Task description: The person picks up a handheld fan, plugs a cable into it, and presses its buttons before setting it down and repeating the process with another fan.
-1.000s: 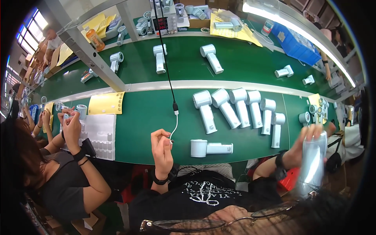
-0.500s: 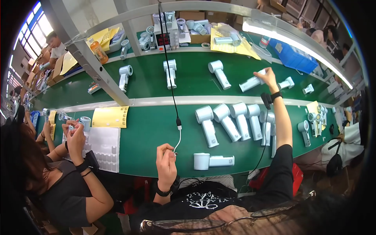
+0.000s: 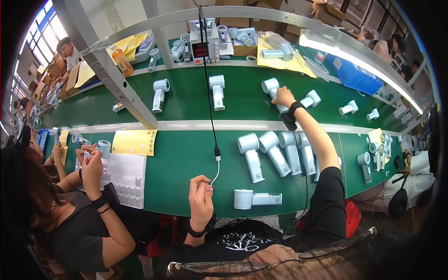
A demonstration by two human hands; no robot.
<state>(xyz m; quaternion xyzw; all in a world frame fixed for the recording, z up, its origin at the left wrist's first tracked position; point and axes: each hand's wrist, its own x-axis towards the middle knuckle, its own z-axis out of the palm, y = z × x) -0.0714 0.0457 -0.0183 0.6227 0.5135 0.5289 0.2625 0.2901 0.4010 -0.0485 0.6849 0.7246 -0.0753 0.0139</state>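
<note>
In front of my body, my left hand pinches the end of a white charging cable that hangs from a black cord. My right hand reaches to the far strip of the green bench. Its fingers are closed round the handle of a pale blue handheld fan, whose round head points away from me. Another fan lies just right of that hand. Several more fans lie in a slanted row on the near bench. Closest to me, one fan lies sideways.
A metal rail divides the bench. The black cord hangs past a meter with a red display. To the left, a co-worker's hands work beside a white tray. A blue bin stands at far right.
My right hand has moved left from one fan on the far strip to another. The fan it held now lies to the right of it. My left hand keeps its pinch on the cable.
</note>
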